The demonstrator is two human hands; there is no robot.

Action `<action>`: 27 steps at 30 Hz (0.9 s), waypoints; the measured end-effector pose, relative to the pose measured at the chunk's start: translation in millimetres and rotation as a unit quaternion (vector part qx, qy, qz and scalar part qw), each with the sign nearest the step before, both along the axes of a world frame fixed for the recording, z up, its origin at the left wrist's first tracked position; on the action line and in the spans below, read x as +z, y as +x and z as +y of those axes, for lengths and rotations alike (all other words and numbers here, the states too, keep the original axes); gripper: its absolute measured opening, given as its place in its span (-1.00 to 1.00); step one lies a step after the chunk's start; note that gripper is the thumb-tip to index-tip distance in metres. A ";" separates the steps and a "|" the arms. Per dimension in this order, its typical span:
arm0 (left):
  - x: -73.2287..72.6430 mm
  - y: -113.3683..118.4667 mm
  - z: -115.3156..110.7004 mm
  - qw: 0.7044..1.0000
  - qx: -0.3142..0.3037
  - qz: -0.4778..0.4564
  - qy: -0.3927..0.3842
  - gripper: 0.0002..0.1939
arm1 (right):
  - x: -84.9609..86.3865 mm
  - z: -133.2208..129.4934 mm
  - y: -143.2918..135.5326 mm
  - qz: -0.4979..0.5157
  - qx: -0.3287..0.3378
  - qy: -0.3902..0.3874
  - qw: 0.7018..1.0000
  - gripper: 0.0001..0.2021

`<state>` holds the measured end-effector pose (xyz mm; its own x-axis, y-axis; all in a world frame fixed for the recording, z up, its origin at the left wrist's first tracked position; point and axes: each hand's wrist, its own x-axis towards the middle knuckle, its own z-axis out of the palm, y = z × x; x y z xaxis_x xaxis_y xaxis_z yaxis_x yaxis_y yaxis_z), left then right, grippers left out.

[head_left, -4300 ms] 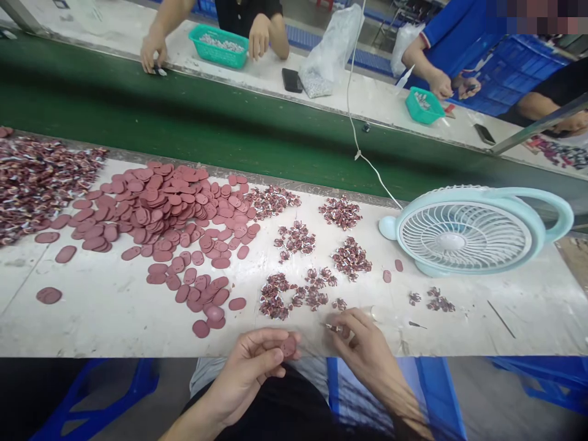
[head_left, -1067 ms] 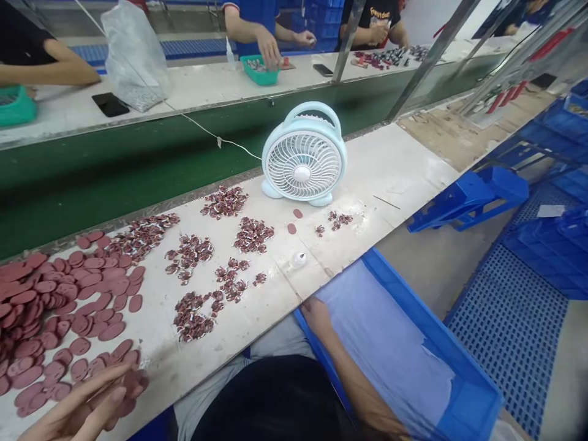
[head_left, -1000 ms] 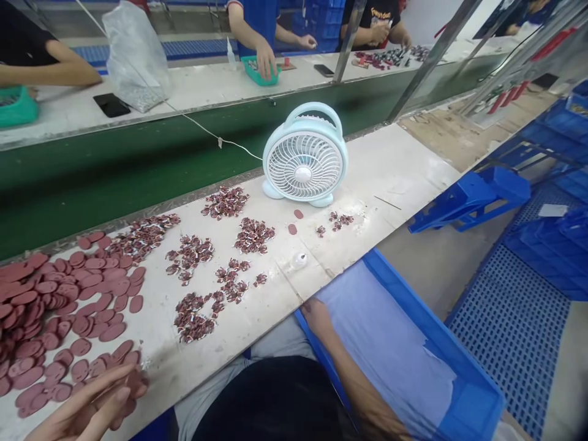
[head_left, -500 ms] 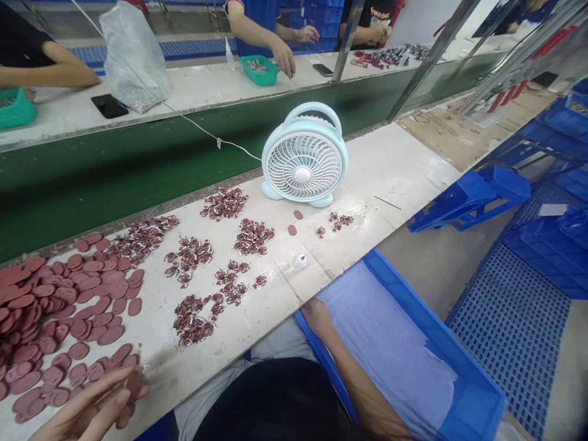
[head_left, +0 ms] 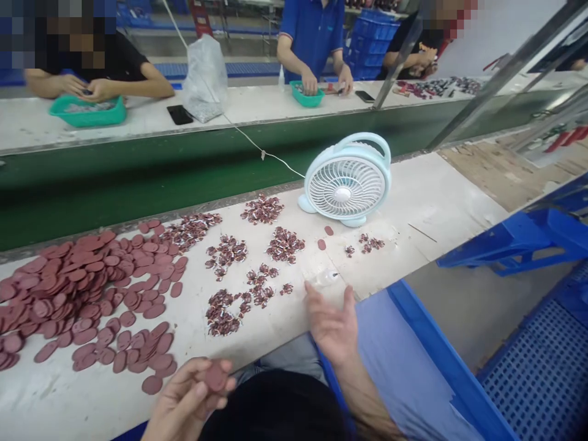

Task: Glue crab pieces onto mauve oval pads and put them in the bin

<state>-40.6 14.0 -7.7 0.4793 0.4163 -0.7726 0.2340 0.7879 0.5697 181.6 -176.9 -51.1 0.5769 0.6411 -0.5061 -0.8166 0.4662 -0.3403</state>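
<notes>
My left hand (head_left: 195,392) pinches a reddish-brown oval piece (head_left: 215,376) near the table's front edge. Palm up and fingers apart, my right hand (head_left: 331,318) is beside a small clear bottle (head_left: 327,277) with a dark tip; whether the fingertips touch it I cannot tell. A large heap of similar oval pieces (head_left: 92,282) spreads over the left of the table. Between the heap and my right hand lie several clusters of small dark-brown-and-white parts (head_left: 225,313). Two loose ovals (head_left: 322,244) lie near the fan, left of a few more small parts (head_left: 371,243).
A light-blue fan (head_left: 342,190) stands at the table's back, its white cord (head_left: 263,154) crossing the green channel (head_left: 184,177). A blue bin (head_left: 427,343) with a bluish sheet is at my right. Co-workers sit opposite with green baskets (head_left: 92,116). A blue stool (head_left: 519,245) stands farther right.
My left hand has come away from the oval heap toward me, holding an oval piece. My right hand has risen from the bin's edge to the bottle, and its fingers have spread. The view has shifted left.
</notes>
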 end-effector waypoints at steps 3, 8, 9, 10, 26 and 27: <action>2.3 12.7 -19.2 0.999 -0.013 -0.025 -0.025 -0.48 | 0.3 16.6 19.5 0.022 -0.034 0.045 0.998 -0.25; 6.4 23.8 -30.6 0.995 -0.012 -0.059 -0.081 -0.48 | 17.7 26.7 7.4 0.030 -0.027 0.047 0.998 -0.54; 6.0 25.4 -31.3 0.992 -0.014 -0.074 -0.098 -0.51 | 22.4 27.5 -1.5 0.013 -0.027 0.022 0.999 -0.56; 4.8 26.7 -31.9 0.989 -0.016 -0.090 -0.114 -0.54 | 26.6 28.1 -11.6 -0.015 -0.031 -0.018 0.999 -0.57; -9.0 33.9 -27.8 0.983 -0.020 -0.124 -0.133 -0.51 | 42.6 44.0 -76.6 -0.342 0.000 -0.234 0.910 -0.66; -8.8 33.1 -27.2 0.982 -0.020 -0.134 -0.133 -0.49 | 41.8 44.3 -77.9 -0.345 0.002 -0.235 0.909 -0.64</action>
